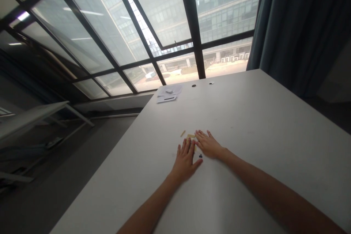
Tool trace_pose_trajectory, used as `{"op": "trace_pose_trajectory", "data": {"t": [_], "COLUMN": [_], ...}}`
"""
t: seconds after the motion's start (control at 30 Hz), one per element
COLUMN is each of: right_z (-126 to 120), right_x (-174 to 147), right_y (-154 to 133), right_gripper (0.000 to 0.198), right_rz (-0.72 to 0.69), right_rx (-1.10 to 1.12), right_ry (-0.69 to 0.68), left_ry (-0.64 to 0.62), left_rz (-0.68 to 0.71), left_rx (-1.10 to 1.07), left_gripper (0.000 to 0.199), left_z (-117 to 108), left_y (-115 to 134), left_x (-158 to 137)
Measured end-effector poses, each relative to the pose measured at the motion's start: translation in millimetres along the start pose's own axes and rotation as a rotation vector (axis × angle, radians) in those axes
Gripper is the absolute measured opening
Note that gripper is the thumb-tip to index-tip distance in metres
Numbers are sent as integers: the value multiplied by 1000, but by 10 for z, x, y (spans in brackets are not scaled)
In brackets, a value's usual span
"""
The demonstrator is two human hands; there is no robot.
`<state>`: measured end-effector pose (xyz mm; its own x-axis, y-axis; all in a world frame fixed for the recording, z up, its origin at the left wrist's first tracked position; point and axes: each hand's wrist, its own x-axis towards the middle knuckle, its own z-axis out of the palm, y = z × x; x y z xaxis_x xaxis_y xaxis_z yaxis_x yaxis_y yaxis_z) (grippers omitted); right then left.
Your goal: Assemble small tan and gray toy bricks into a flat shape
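My left hand lies flat on the white table, fingers stretched forward and thumb out to the right. To its right, my right hand also rests palm down with its fingers apart, pointing to the upper left. Small yellowish strips lie around the fingertips: one strip sits apart at the upper left, another strip is just beyond the left fingers. More yellowish bits show partly between the hands. A small black piece lies near my left thumb. What is under the palms is hidden.
White papers with a dark pen-like item lie at the table's far left corner. A round dark hole and a small white item are near the far edge. Windows stand behind, a dark curtain at right, another table at left.
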<state>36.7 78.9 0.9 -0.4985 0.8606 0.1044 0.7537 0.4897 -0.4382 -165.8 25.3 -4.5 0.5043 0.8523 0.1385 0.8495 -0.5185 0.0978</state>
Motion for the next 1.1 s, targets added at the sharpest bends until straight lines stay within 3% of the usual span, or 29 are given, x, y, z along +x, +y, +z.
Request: {"op": "trace_pose_trajectory", "data": {"t": [0.23, 0.43, 0.57, 0.67, 0.73, 0.8, 0.87, 0.93, 1.0, 1.1], "right_z": [170, 435, 413, 337, 280, 224, 168, 116, 73, 26], "right_x": [-173, 60, 269, 295, 260, 204, 133, 43, -66, -244], "right_y": [-159, -549, -660, -540, -353, -115, 125, 323, 462, 580], "right_gripper": [63, 67, 66, 62, 62, 62, 60, 59, 59, 59], "right_rz": [116, 128, 99, 69, 115, 202, 264, 293, 303, 328], "right_rx": [-43, -55, 6, 120, 194, 257, 288, 294, 277, 247], "right_ry": [95, 148, 180, 299, 401, 497, 583, 633, 639, 629], "left_ry": [8, 40, 222, 333, 300, 185, -5, -132, -169, -145], "left_rz": [-130, -140, -235, -285, -221, -64, 182, 319, 318, 225], "left_rx": [23, -61, -156, -184, -160, -130, -83, -42, -10, 37], "left_gripper": [80, 65, 61, 58, 56, 55, 56, 62, 67, 65], "left_z": [36, 67, -15, -71, -86, -98, -122, -159, -194, -217], "left_y": [-447, -699, -897, -870, -689, -415, -149, 4, -2, -226], "left_x": [200, 495, 620, 543, 428, 303, 206, 159, 162, 225]}}
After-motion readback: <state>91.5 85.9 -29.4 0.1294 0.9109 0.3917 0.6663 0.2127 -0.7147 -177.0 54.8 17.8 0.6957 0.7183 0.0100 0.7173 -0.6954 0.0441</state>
